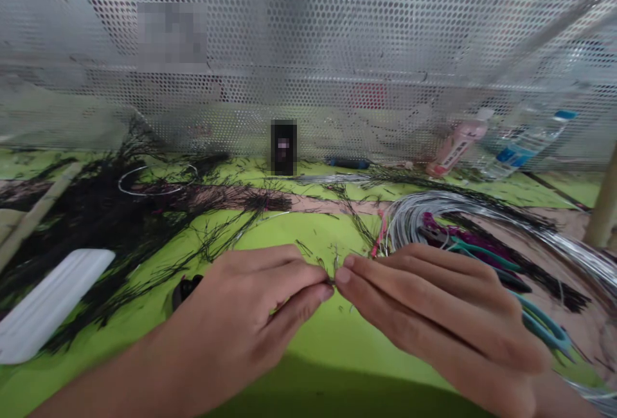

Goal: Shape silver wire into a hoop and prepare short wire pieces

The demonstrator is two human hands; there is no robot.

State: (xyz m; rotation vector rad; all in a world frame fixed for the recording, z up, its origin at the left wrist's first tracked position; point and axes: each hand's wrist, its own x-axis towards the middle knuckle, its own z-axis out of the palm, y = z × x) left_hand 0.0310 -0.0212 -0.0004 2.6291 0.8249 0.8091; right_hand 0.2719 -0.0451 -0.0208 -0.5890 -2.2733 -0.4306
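My left hand (265, 296) and my right hand (443, 308) meet fingertip to fingertip above the lime-green work surface (308, 347). Thumb and forefinger are pinched together on each hand. Between the tips, a short thin wiry piece (336, 260) sticks up; most of it is hidden by the fingers. Just beyond my right hand lies a coil of silvery wire (405, 212), with teal-handled pliers (486, 254) beside it. A small black object (186, 289) is partly hidden behind my left wrist.
Black wiry bundles (120, 244) spread over the left side, near a white plastic piece (58, 302) and a wooden stick (38, 212). A perforated metal panel (313, 32) rises behind. A pink bottle (457, 145) and a clear bottle (527, 148) lean against it.
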